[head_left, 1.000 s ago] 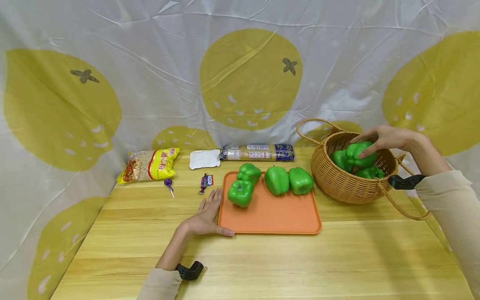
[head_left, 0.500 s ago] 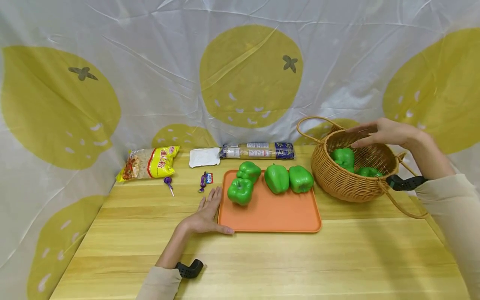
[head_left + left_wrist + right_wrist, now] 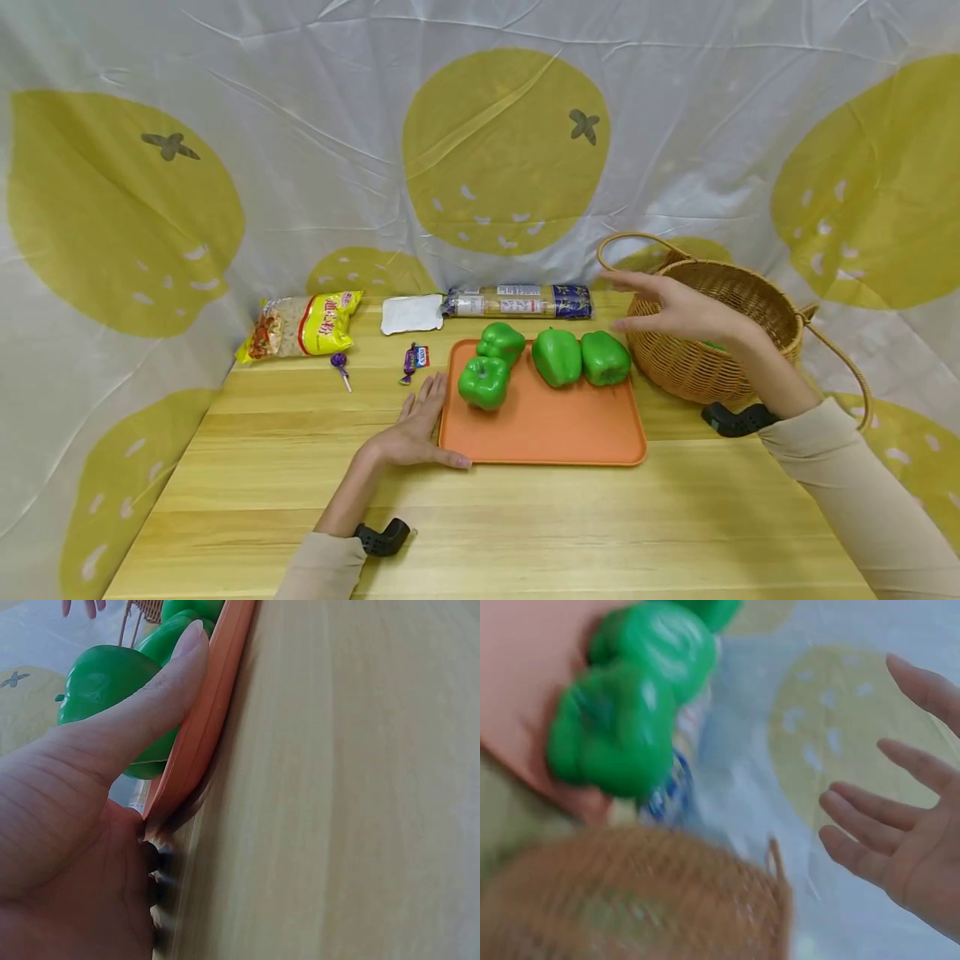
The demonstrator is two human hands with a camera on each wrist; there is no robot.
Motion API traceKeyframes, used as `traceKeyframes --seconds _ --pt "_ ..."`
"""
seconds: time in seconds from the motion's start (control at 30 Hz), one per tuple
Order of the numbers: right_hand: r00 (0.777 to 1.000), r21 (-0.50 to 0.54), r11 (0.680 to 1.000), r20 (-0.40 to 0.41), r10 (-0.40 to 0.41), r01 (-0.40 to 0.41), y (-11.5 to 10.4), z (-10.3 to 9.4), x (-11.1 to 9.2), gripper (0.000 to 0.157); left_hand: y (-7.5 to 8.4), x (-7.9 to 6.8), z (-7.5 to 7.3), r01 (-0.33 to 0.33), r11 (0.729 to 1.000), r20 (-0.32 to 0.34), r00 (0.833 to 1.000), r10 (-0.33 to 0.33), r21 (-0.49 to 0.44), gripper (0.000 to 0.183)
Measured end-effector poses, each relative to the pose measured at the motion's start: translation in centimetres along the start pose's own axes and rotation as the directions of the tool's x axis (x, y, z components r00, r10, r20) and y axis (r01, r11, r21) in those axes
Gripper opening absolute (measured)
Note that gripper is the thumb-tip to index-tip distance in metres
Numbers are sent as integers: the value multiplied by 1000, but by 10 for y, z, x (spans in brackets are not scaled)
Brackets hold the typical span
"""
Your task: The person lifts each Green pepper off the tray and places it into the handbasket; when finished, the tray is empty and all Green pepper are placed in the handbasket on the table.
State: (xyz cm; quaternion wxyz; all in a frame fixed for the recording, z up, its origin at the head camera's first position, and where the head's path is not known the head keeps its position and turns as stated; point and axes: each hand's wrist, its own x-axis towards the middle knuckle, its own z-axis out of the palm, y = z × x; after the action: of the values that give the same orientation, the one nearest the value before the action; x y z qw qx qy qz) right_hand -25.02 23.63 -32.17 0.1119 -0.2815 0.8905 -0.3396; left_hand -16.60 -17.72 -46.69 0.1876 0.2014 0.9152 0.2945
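My left hand (image 3: 408, 437) lies along the left side of an orange tray (image 3: 555, 433), fingers stretched out; the left wrist view has its thumb (image 3: 161, 694) against the tray's rim. Several green bell peppers sit on this tray: a front-left pepper (image 3: 483, 382) with one (image 3: 501, 342) behind it, a middle pepper (image 3: 557, 357) and a right-hand pepper (image 3: 605, 358). Holding nothing, my right hand (image 3: 675, 310) is spread above the left part of a wicker basket (image 3: 675, 371), its fingertips near the right-hand pepper in the head view. That arm mostly hides the basket's contents; a bit of green shows.
Behind the tray lie a long clear noodle packet (image 3: 517, 302) and a white flat packet (image 3: 412, 314). To the left are a yellow food bag (image 3: 303, 325), a purple lollipop (image 3: 340, 361) and small wrapped candies (image 3: 411, 361). A lemon-print cloth (image 3: 322, 192) hangs behind.
My right hand let go of a green bell pepper inside the basket, rose out and moved left towards the tray. My left hand stayed at the tray's edge.
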Motion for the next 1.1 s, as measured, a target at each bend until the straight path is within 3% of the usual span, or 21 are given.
traceKeyframes --seconds 0.13,0.47,0.67,1.1 --pt "1000 32 999 15 -26 26 -3 31 10 71 -1 0 0 -1 1000 -5 1000 1 7 136" --pt "998 -48 997 15 -58 59 10 88 34 72 -1 0 1 7 1000 -2 1000 -7 8 136" --pt "998 -58 996 7 -66 66 17 102 44 68 -1 0 1 7 1000 2 1000 -7 3 136" --pt "995 -231 970 -42 -88 76 17 112 55 57 0 0 0 16 1000 3 1000 -16 -3 136"
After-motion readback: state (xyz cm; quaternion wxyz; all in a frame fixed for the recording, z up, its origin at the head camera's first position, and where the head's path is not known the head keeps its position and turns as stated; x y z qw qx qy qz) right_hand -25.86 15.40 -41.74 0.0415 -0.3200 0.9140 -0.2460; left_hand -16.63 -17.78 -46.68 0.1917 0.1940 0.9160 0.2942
